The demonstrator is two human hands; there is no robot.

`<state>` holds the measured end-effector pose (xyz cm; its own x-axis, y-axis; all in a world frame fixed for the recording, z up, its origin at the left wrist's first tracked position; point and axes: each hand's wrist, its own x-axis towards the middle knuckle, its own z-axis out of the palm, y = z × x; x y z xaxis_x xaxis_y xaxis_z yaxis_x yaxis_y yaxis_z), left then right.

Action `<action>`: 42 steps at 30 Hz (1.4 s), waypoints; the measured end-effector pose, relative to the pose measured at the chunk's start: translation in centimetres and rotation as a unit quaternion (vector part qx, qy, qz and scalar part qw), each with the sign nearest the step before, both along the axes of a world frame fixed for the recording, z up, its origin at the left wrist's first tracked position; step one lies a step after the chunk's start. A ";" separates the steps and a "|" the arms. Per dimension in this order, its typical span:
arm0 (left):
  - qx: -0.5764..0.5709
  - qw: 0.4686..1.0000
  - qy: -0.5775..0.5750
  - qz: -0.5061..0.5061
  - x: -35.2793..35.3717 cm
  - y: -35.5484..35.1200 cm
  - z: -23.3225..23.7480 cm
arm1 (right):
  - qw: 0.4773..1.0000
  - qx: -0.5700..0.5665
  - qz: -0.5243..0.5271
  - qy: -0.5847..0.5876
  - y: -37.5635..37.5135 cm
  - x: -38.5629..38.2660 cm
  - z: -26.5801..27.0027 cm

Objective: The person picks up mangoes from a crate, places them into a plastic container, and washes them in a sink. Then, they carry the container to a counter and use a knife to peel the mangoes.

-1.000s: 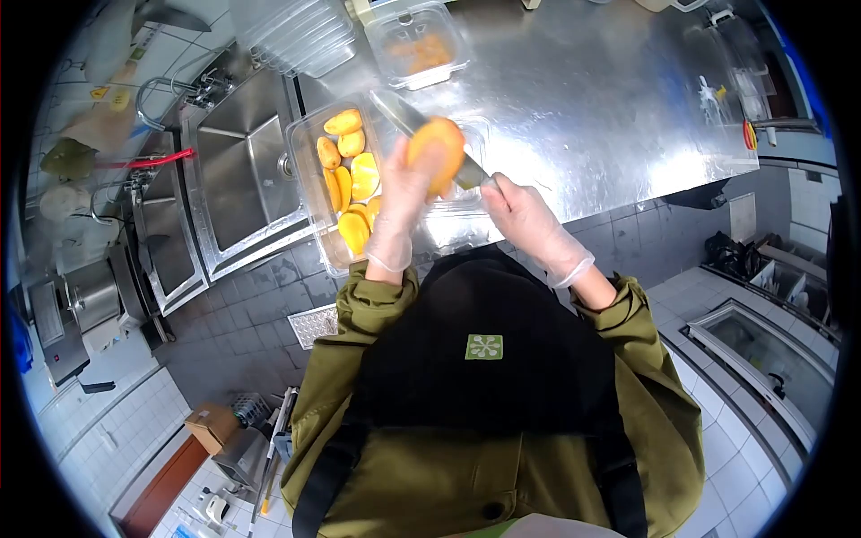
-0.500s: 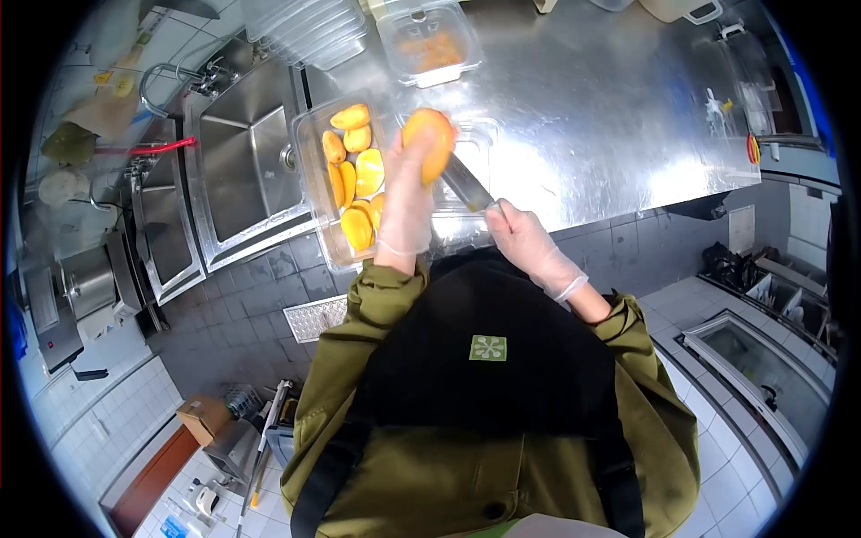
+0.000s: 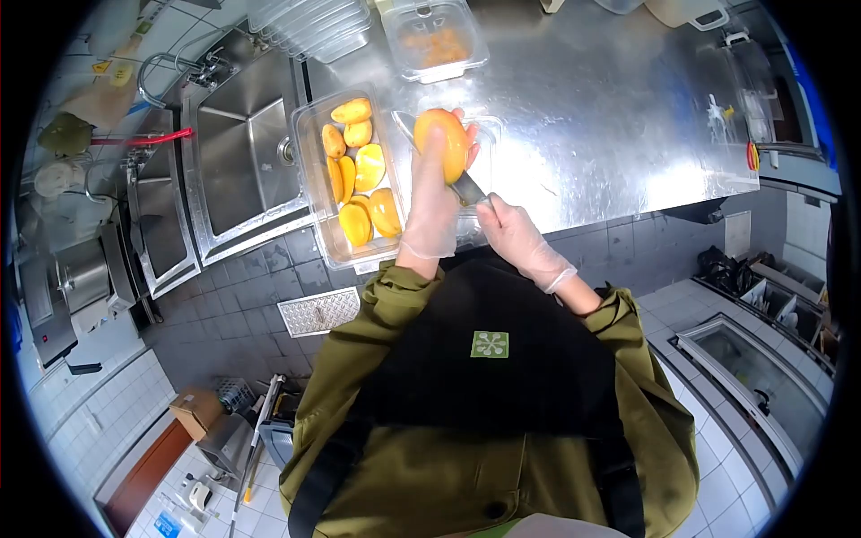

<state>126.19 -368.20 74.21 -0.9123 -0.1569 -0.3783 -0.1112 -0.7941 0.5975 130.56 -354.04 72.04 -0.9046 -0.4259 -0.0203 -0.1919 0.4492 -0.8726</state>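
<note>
My left hand (image 3: 430, 211), in a clear glove, is closed around an orange-yellow mango (image 3: 456, 145), thumb on top and fingertips showing at its right. My right hand (image 3: 520, 238), also gloved, grips the handle of a knife (image 3: 468, 189). The blade runs behind the mango, and its tip shows on the mango's left side. Whether the edge is cutting into the fruit is hidden. Just left of my left hand, a clear plastic container (image 3: 311, 179) holds several yellow mangoes or mango pieces. Beneath my hands lies another clear tray (image 3: 491, 134), partly covered.
The steel counter (image 3: 610, 117) stretches to the right. At the back stand a lidded clear box (image 3: 439, 67) with orange contents and a stack of clear containers (image 3: 309, 27). A steel sink (image 3: 238, 170) adjoins the counter on the left.
My left hand and the mango have shifted slightly right, uncovering a mango piece in the container. The knife tip now shows left of the mango; my right hand has moved slightly left.
</note>
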 end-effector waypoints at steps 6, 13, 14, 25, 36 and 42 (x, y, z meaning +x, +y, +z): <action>0.043 0.997 0.028 -0.057 -0.1 -0.5 0.4 | 0.952 -0.063 0.002 -0.298 0.1 -0.9 1.4; 0.272 0.959 -0.015 -0.074 0.1 -2.1 0.9 | 0.837 -0.133 0.061 -0.527 1.5 -2.3 5.1; 0.309 0.946 -0.012 -0.100 0.0 -2.3 0.5 | 0.837 -0.132 0.068 -0.527 1.6 -2.3 5.1; 0.463 0.836 -0.045 -0.290 -1.5 -3.1 -1.6 | 0.859 -0.078 0.136 -0.488 2.7 -3.2 5.7; 0.090 0.993 0.031 -0.074 2.0 -2.9 -1.0 | 0.852 -0.042 0.171 -0.492 3.0 -5.1 6.7; 0.041 0.998 -0.049 0.020 4.1 -12.8 -3.3 | 0.822 -0.256 0.134 -0.491 5.3 -4.0 5.1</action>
